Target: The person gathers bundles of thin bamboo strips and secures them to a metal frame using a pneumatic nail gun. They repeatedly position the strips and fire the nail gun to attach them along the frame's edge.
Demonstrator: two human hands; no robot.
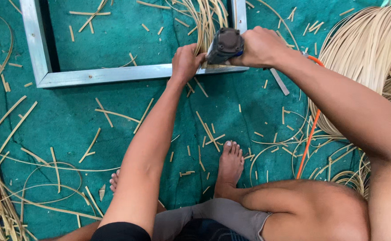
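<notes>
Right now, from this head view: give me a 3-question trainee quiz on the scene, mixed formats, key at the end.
1. True or false: the right hand grips the dark staple gun.
2. Multiple choice: the left hand presses rattan strips against A) a wooden board, B) the metal frame, C) a plastic bucket.
3. Fill in: the orange hose runs across the ____ mat.

Key: 1 true; 2 B; 3 green.

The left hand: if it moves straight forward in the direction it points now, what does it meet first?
Probably the rattan strips it already grips over the metal frame. The left hand points up the picture; depth is unclear.
</notes>
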